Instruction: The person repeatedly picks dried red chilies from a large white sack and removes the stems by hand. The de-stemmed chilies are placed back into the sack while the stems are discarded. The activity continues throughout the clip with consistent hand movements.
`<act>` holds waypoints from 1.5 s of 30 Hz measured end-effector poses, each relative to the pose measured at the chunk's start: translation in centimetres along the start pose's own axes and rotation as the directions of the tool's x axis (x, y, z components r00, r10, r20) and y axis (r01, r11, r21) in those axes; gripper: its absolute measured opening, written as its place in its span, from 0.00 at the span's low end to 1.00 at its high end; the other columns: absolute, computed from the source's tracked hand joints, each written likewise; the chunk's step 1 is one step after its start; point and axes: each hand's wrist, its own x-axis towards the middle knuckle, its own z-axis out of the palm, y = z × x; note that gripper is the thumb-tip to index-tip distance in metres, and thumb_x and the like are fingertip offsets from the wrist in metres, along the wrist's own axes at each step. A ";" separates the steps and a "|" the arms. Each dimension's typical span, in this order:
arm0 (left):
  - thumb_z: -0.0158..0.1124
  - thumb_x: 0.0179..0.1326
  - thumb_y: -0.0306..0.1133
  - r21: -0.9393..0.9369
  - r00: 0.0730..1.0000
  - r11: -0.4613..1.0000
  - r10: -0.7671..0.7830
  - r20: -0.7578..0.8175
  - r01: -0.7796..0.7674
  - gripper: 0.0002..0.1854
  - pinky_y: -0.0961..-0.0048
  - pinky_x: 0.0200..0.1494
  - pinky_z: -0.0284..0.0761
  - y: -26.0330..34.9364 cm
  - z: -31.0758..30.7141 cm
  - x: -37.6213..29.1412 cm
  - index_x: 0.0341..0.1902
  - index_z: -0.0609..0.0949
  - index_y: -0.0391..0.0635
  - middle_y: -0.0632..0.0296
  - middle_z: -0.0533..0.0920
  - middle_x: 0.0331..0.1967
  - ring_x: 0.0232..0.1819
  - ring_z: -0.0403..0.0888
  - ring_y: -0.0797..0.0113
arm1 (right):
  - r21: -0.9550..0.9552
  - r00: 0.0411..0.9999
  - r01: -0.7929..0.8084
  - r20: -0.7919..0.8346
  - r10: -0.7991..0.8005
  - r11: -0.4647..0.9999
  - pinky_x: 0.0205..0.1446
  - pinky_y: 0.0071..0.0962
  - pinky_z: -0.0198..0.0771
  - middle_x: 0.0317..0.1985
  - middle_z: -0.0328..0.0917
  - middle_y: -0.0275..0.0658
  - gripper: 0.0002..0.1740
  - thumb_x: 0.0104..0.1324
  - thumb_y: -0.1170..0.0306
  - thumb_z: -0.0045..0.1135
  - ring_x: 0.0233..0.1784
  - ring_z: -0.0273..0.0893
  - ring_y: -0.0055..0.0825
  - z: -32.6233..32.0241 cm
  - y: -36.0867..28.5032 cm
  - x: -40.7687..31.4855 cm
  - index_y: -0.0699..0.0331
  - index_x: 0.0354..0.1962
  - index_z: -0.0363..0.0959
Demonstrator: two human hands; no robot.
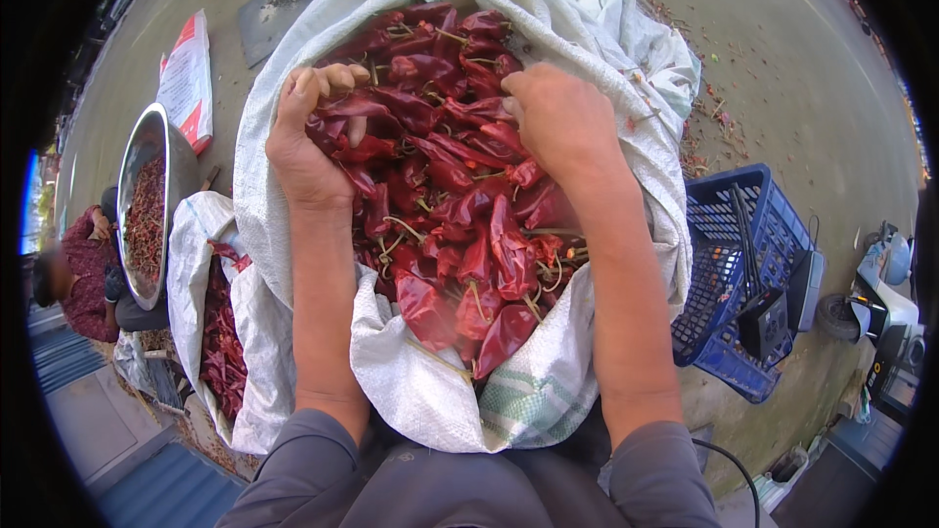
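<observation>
A large white woven sack [268,139] with green stripes stands wide open in front of me, its rim rolled outward. Dried red chili peppers [455,183] fill it, many with pale stems still on. My left hand [308,143] is at the sack's left side, its fingers and thumb curled around a few chilies [367,114]. Over the right part of the heap, my right hand [565,121] has its fingers bent together, with the fingertips close to the peppers. Whether anything is pinched between them cannot be made out.
At left, a smaller white sack [260,352] holds red chilies, beside a metal basin [167,161] of stems and a seated person [84,271]. On the right stands a blue plastic crate [733,271] with dark equipment in it. Debris [715,125] litters the concrete floor.
</observation>
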 end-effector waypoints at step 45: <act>0.72 0.58 0.21 0.711 0.926 0.633 0.027 0.376 -0.307 0.10 0.76 0.43 0.77 -1.4 2.5 -1.5 0.44 0.86 0.38 0.61 0.88 0.35 0.37 0.83 0.76 | 0.995 0.997 -0.074 0.071 0.043 0.070 0.24 0.26 0.66 0.23 0.73 0.36 0.09 0.75 0.69 0.57 0.19 0.67 0.21 2.2 -3.8 0.0 0.68 0.39 0.75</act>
